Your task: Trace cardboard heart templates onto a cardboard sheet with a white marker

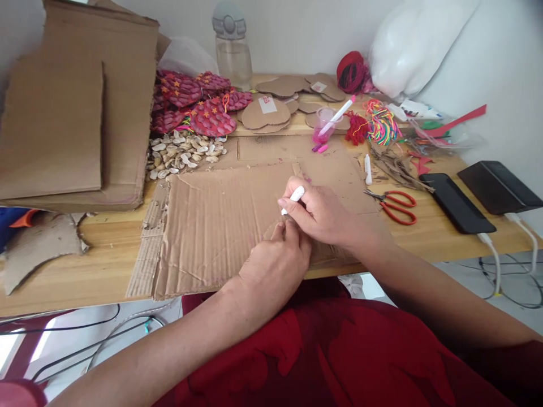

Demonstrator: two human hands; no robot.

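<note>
Right hand: came in from the lower right, forearm slanting over the table edge; thumb and fingers were closed around a white pen-shaped tool.
Left hand: reached up from the lower left, back of the hand uppermost, fingers bent and fingertips just below the tool; whether they pinched anything could not be told.
White pen-shaped tool: stood tilted in the right grip, upper end showing above the thumb, lower end pointing down near the left fingertips.
Cardboard sheet: lay flat on the wooden table, ridged side up, beneath both hands and spreading mostly to their left.
Pink cup: stood beyond the hands, with a white marker leaning in it, its pink end above the rim.
Clear bottle: stood upright by the wall under a grey lid.
White bag: bulged at the far right, its contents hidden.
Orange-handled scissors: lay right of the right hand, near a black phone.
</note>
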